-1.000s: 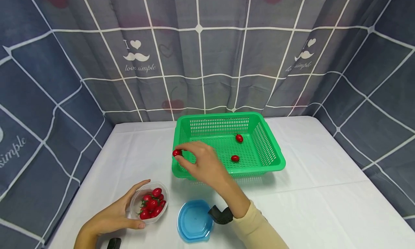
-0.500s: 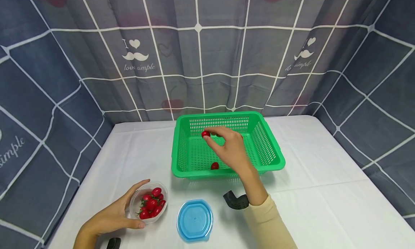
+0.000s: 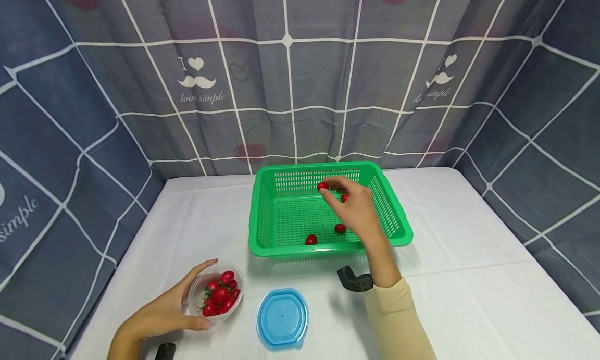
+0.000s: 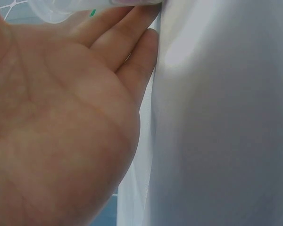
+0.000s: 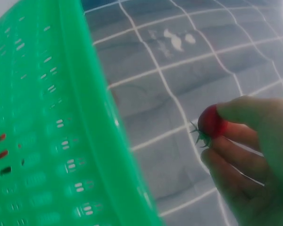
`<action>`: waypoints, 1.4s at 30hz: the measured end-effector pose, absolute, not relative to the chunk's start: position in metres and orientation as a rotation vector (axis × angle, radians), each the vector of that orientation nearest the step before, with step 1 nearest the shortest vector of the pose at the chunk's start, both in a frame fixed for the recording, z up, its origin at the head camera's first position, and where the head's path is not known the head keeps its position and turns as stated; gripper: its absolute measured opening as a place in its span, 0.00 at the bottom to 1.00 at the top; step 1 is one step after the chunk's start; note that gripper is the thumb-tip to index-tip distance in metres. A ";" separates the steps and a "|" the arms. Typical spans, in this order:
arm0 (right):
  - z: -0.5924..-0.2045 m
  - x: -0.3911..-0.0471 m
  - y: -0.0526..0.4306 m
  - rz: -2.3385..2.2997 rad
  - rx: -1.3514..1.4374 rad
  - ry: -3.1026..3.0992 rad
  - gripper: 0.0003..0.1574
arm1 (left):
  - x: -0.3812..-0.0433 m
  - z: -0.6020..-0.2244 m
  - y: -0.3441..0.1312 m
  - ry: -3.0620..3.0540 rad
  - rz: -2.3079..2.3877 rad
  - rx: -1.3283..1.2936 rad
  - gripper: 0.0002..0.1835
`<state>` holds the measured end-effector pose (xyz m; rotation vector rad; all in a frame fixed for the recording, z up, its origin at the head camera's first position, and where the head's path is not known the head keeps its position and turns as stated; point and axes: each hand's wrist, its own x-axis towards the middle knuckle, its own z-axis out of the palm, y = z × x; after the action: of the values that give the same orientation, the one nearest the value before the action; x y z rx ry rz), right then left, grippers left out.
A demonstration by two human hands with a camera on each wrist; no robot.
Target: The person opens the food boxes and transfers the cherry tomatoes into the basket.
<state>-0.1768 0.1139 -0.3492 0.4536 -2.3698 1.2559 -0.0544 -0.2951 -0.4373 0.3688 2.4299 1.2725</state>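
Note:
My right hand [image 3: 351, 203] pinches a cherry tomato [image 3: 322, 186] between thumb and fingers, over the back of the green basket [image 3: 255, 214]. In the right wrist view the held tomato [image 5: 212, 123] shows its green stem leaves, above the basket's rim. Inside the basket lie three more tomatoes: one at the front [image 3: 311, 239], another right of it [image 3: 339, 228] and a third partly behind the hand [image 3: 345, 198]. At the front left, my left hand [image 3: 161, 313] holds a clear plastic tub [image 3: 193, 297] with several tomatoes, thumb and fingers about its sides.
A blue lid [image 3: 282, 319] lies flat on the white tablecloth [image 3: 469, 276], right of the tub and in front of the basket. Grey checked curtains [image 3: 319, 84] hang behind the table and along both sides.
My right hand has carried the pinched tomato from the basket's left rim rightward and farther back over the basket. My left hand and the tub have stayed in place.

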 end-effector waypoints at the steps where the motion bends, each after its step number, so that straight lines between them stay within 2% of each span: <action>1: -0.349 -0.177 0.115 1.257 0.442 -2.373 0.14 | -0.055 -0.438 -0.295 2.432 1.270 0.365 0.58; 12: -0.349 -0.180 0.122 1.232 0.438 -2.398 0.17 | -0.055 -0.438 -0.295 2.427 1.293 0.403 0.58; 20: -0.350 -0.178 0.115 1.204 0.484 -2.407 0.15 | -0.056 -0.439 -0.296 2.427 1.297 0.414 0.58; 42: -0.359 -0.149 0.040 1.060 0.929 -2.491 0.21 | -0.054 -0.438 -0.295 2.452 1.256 0.396 0.58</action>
<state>-0.1489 0.0404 -0.3588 0.9289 -2.4913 1.0603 -0.0544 -0.2953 -0.4376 0.3962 2.4516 1.2557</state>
